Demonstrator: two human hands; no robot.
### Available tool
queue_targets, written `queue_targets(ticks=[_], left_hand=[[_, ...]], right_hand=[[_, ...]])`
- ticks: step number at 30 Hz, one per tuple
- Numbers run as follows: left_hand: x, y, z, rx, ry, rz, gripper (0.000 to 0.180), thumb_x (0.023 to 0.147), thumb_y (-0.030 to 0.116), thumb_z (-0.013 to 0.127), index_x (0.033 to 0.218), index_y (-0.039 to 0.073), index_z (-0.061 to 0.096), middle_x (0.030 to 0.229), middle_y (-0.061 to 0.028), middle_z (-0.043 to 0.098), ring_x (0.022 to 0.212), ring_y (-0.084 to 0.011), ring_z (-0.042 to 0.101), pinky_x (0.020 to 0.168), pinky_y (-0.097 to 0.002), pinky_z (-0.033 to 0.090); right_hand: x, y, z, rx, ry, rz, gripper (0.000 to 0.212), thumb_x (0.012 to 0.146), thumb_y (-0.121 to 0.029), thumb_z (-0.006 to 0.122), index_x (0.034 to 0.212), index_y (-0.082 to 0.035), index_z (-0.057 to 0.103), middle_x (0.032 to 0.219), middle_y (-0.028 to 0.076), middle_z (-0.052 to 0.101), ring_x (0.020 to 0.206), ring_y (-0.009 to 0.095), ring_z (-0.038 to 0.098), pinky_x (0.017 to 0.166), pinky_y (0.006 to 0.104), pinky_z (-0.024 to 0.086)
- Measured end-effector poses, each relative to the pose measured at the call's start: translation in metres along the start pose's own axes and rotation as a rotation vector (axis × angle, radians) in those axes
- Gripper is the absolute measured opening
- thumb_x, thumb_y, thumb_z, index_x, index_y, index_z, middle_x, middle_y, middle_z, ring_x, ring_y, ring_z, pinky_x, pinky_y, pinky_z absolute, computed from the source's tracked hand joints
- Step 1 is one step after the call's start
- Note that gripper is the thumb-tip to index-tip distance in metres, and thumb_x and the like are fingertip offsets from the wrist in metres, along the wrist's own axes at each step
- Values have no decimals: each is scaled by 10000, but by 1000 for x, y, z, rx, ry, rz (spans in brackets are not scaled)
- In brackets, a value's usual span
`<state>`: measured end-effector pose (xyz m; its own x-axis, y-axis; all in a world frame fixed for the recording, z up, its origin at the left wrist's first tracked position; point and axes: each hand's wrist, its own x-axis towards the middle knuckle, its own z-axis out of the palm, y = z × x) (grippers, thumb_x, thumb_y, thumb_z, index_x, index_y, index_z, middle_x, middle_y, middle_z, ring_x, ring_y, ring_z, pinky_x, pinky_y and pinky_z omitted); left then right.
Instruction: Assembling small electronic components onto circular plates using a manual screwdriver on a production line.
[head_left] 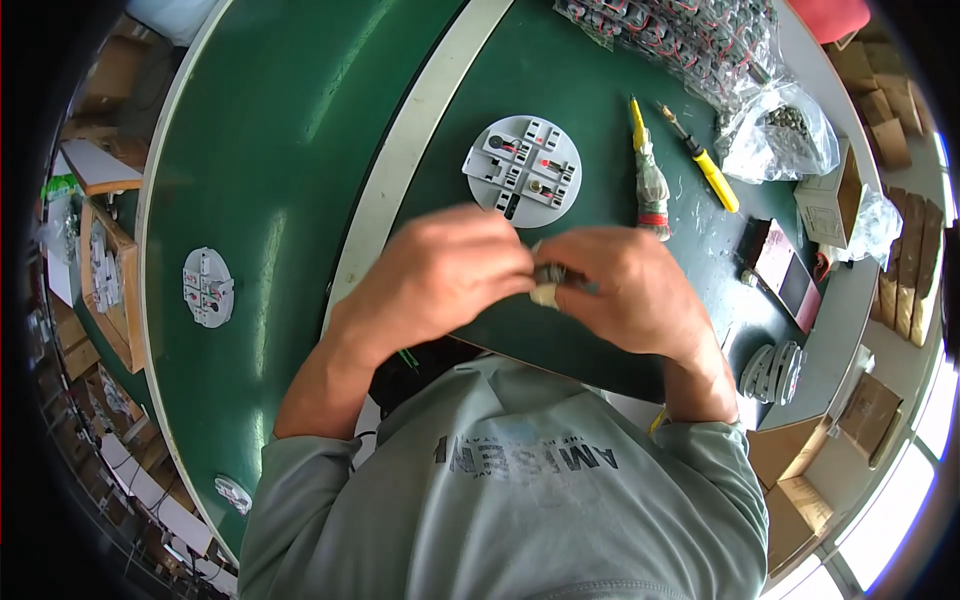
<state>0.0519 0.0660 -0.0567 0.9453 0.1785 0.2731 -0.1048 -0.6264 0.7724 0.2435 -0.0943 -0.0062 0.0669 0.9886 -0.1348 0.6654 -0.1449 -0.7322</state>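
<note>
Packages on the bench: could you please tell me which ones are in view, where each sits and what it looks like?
Large clear bag: top right, full of small grey and red parts.
Small clear bag: right of the yellow screwdriver, holding dark metal bits.
White box: right edge, squarish, flap open.
Brown cartons: far right, stacked.

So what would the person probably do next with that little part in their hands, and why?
Probably carry the small part forward to the round grey plate. Both the left hand and right hand pinch it together just short of the plate, which lies flat on the green table and already bears similar small pieces.
</note>
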Motion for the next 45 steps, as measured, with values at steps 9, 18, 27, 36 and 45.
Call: queue_targets(ticks=[9,18,27,36,45], left_hand=[[5,-39,1,94,358,-203,1037,672,146,990,1575,64,486,1383,-127,670,1314,-333,603,1122,-458,477],[5,-46,8,191,364,-155,1089,647,157,1005,1588,55,466,1329,-121,696,1279,-323,625,1125,-460,464],[8,-40,23,160,416,-179,1111,617,140,1014,1584,65,472,1168,-106,716,1132,-327,666,1052,-472,493],[6,-37,27,140,450,-223,1047,649,144,1003,1562,67,498,1220,-123,700,1160,-347,659,1062,-461,503],[2,-44,2,40,410,-142,628,789,88,921,1370,72,683,1344,-115,687,1225,-322,668,1052,-431,552]], right_hand=[[76,5,31,-392,423,-204,293,796,-68,822,1084,-55,769,997,97,737,932,336,670,834,439,563],[73,5,28,-396,338,-170,257,793,-30,803,1045,-41,756,962,99,729,894,336,659,813,435,563],[67,11,25,-254,304,-148,161,796,-3,788,948,-32,742,897,103,738,866,325,669,775,441,561],[67,16,36,-257,376,-175,182,800,-22,810,968,-38,743,995,89,767,954,333,690,846,434,574],[26,15,8,-380,632,-50,341,861,-162,846,1168,-47,752,1144,145,746,1048,368,687,914,459,555]])
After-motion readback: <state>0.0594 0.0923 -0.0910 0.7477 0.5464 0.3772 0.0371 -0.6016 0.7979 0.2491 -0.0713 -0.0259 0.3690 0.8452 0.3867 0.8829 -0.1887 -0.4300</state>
